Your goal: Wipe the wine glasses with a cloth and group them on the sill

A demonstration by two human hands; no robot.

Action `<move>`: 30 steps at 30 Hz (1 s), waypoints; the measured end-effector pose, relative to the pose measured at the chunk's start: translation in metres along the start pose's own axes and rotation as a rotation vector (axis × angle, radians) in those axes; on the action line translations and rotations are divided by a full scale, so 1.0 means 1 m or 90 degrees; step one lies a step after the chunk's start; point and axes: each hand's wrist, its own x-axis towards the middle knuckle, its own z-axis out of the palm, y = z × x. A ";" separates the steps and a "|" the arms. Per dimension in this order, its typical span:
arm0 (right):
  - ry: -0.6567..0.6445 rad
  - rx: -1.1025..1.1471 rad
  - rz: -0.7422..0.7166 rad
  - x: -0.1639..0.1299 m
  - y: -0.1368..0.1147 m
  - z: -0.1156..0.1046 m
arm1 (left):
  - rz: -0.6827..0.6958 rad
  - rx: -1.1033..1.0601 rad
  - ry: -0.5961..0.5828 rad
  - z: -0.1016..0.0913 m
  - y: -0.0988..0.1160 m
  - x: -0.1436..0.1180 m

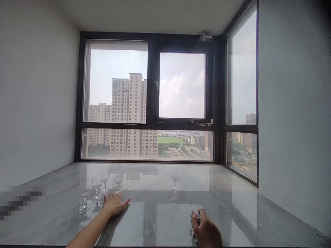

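My left hand (113, 205) reaches over the glossy grey marble sill (152, 224), its thumb stretched out to the right and its fingers spread. Just beyond those fingertips stands a clear stemmed glass (118, 182); its foot is hidden by my hand, so contact cannot be told. Left of it are three more stemmed glasses, a front one (85, 194), a middle one (96, 186) and a rear one (104, 179), all upright. Another stemmed glass (175, 179) stands apart, near the sill's middle. My right hand (207, 229) is closed around a crumpled grey-white cloth (194, 220) low over the sill.
Behind the sill rises a dark-framed window (151, 103) with a handle and latch hardware. A side window (241, 103) meets it at the right corner. Walls flank the sill on the left (38, 96) and right (292, 113). A blurred patch (20, 203) covers the far left.
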 end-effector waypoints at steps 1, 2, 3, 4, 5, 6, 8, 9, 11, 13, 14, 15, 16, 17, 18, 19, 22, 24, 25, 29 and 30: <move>-0.008 -0.002 -0.001 0.000 0.001 0.000 | -0.002 0.001 0.003 0.001 -0.004 0.001; -0.016 -0.006 0.000 0.000 0.001 -0.001 | -0.002 0.002 0.006 0.003 -0.007 0.003; -0.022 -0.012 0.002 0.001 0.002 -0.001 | -0.002 0.004 0.010 0.004 -0.011 0.004; -0.025 -0.016 0.003 0.001 0.002 -0.002 | -0.001 0.004 0.014 0.005 -0.015 0.006; -0.026 -0.019 0.003 0.001 0.003 -0.002 | -0.002 0.002 0.016 0.006 -0.018 0.007; -0.027 -0.020 0.002 0.002 0.003 -0.002 | -0.006 -0.003 0.017 0.007 -0.022 0.008; -0.028 -0.019 0.005 0.002 0.002 -0.003 | -0.017 -0.013 0.020 0.007 -0.027 0.009; -0.028 -0.019 0.005 0.001 0.002 -0.003 | -0.022 -0.017 0.020 0.007 -0.029 0.010; -0.018 -0.022 0.008 0.001 0.001 -0.003 | -0.030 -0.020 0.014 0.008 -0.032 0.011; -0.011 -0.024 0.008 0.000 0.000 -0.004 | -0.032 -0.017 0.007 0.009 -0.035 0.013; -0.012 -0.023 0.006 0.000 0.000 -0.004 | -0.031 -0.016 0.004 0.010 -0.037 0.014; -0.017 -0.021 0.005 0.000 0.000 -0.004 | -0.030 -0.016 0.003 0.011 -0.039 0.015; -0.025 -0.017 0.004 0.000 0.001 -0.004 | -0.029 -0.017 0.002 0.011 -0.041 0.017; -0.032 -0.014 0.003 0.000 0.001 -0.004 | -0.030 -0.020 0.000 0.011 -0.043 0.018; -0.036 -0.011 0.003 0.000 0.002 -0.004 | -0.031 -0.023 -0.004 0.012 -0.045 0.019; -0.037 -0.008 0.004 0.001 0.002 -0.004 | -0.033 -0.024 -0.008 0.011 -0.046 0.020; -0.045 -0.005 0.007 0.001 0.003 -0.004 | -0.037 -0.028 -0.018 0.011 -0.051 0.021; -0.053 -0.002 0.007 0.001 0.003 -0.004 | -0.033 -0.032 -0.021 0.010 -0.054 0.022; -0.056 0.000 0.006 0.001 0.003 -0.004 | -0.031 -0.034 -0.022 0.011 -0.055 0.023; -0.057 0.008 0.007 0.001 0.000 -0.006 | -0.025 -0.042 -0.027 0.012 -0.060 0.026; -0.056 0.009 0.008 0.001 0.000 -0.007 | -0.024 -0.044 -0.027 0.012 -0.061 0.027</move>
